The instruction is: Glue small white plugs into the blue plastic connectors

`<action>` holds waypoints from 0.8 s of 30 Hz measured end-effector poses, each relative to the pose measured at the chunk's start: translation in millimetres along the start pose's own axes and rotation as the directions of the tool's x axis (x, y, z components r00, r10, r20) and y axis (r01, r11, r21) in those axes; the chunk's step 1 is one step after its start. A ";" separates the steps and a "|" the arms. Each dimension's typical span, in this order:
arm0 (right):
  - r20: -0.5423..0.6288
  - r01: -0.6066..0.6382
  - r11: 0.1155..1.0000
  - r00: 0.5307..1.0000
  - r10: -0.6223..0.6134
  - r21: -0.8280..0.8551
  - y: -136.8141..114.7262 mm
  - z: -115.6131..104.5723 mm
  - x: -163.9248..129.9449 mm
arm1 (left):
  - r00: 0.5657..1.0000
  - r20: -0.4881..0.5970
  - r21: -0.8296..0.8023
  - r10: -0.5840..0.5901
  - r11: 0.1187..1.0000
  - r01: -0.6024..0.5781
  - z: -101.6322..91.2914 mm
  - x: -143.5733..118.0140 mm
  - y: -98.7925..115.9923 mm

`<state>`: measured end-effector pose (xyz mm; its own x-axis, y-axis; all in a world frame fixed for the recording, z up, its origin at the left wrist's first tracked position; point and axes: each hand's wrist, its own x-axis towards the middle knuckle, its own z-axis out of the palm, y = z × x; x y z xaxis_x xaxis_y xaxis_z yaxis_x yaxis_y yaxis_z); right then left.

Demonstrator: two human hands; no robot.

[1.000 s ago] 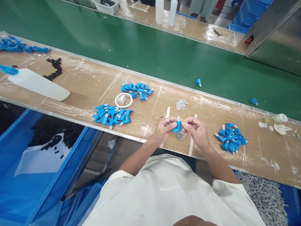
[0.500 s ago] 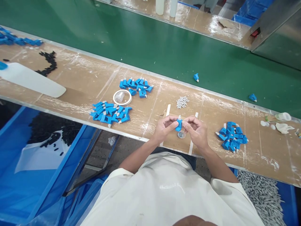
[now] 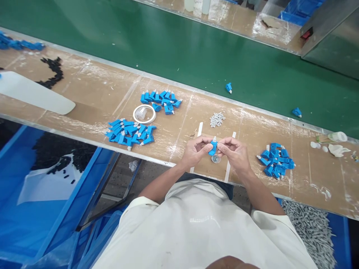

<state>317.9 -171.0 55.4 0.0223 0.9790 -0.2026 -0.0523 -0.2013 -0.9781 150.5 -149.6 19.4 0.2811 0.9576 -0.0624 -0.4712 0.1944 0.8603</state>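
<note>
Nearest the camera, the person's shirt is carrying faint grey printing, too blurred to read. Just past it, over the near edge of the workbench, both hands are meeting. The left hand is pinching a small blue part with thumb and fingertips curled in. The right hand is closing its fingertips on the same part from the right side; whether it is also holding something tiny, cannot tell. The part is sitting upright between them, white tip up, just above a small clear cap lying on the bench.

Risk, judged: the pinch is light on both sides, so the part could be slipping and dropping off the near edge, or knocking the cap.

Right, a pile of blue parts. Left, another heap. Farther, white bits, a white ring, more blue parts. Farthest, the green belt with stray pieces. No other readable writing.
</note>
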 end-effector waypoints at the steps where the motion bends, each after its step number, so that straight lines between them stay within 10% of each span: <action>1: 0.007 -0.027 0.999 1.000 0.027 0.032 1.0 -0.9 0.6 | 1.000 0.011 0.000 -0.001 1.000 0.001 -0.5 0.4 0.2; 24: 0.051 -0.156 0.969 0.988 0.149 0.193 7.0 3.8 0.9 | 0.981 0.136 0.290 0.138 0.941 -0.173 -7.7 -9.6 0.7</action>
<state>313.8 -171.4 48.6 -0.0367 0.9386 -0.3432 -0.2466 -0.3413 -0.9070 141.1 -157.0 16.7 0.3247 0.9374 0.1262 -0.2493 -0.0439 0.9674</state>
